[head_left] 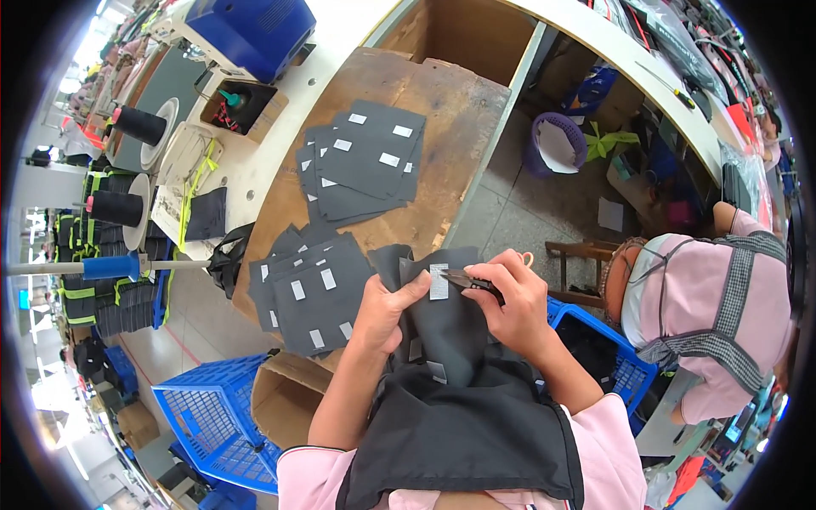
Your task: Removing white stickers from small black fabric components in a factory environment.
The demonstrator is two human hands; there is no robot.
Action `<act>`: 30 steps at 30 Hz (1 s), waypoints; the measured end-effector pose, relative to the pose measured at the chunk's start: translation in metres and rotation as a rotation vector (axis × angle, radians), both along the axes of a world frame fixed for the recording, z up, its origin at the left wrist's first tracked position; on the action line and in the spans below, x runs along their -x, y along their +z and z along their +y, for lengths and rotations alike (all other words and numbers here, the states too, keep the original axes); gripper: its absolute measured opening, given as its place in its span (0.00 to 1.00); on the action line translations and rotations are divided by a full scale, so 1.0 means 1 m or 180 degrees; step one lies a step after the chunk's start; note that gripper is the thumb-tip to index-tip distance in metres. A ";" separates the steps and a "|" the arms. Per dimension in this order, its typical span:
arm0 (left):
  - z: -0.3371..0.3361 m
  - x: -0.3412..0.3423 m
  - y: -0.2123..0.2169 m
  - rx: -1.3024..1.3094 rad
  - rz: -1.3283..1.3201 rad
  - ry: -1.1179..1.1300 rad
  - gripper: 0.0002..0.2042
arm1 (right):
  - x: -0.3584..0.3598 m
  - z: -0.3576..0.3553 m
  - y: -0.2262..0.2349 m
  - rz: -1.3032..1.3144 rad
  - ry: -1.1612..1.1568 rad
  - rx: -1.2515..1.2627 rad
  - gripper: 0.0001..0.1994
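Note:
My left hand (384, 308) pinches the edge of a dark grey fabric piece (450, 327) that bears a small white label (439, 281). My right hand (510, 304) grips small black thread snips (469, 280), their tips touching the label's right side. More dark fabric (463, 433) is draped over my lap below the hands. Two stacks of similar grey pieces with white labels lie on the wooden table: one (310, 293) just left of my left hand, another (364, 161) farther back.
A wooden table (450, 110) holds the stacks. Blue crates stand at lower left (208, 416) and right (599, 340), with a cardboard box (285, 399) between. Another person in a pink top (710, 314) sits to the right. Thread cones (136, 125) and a blue machine (246, 30) stand at the back left.

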State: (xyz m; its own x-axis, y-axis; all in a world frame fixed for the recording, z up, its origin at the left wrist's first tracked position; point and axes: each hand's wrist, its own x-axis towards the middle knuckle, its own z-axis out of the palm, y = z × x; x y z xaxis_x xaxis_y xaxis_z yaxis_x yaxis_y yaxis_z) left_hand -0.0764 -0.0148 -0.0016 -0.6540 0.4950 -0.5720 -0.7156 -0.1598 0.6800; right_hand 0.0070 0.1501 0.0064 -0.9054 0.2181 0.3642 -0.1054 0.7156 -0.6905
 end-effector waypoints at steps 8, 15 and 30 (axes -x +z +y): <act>-0.003 -0.004 -0.004 -0.0018 -0.0117 -0.0018 0.12 | -0.005 -0.004 -0.001 0.0015 0.0037 -0.0111 0.13; -0.007 -0.008 -0.001 -0.0017 -0.0017 -0.0054 0.12 | -0.004 -0.014 -0.001 -0.0012 -0.0080 0.0142 0.12; -0.031 0.000 -0.002 0.0157 0.0075 0.0228 0.13 | 0.020 -0.023 -0.021 -0.0174 0.0141 0.0219 0.11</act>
State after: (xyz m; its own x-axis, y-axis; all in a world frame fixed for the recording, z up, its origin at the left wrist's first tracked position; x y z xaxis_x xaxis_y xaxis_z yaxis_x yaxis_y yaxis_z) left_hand -0.0762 -0.0461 -0.0040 -0.7004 0.4182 -0.5784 -0.6872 -0.1759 0.7049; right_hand -0.0125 0.1274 -0.0143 -0.9329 0.2002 0.2995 -0.0966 0.6619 -0.7434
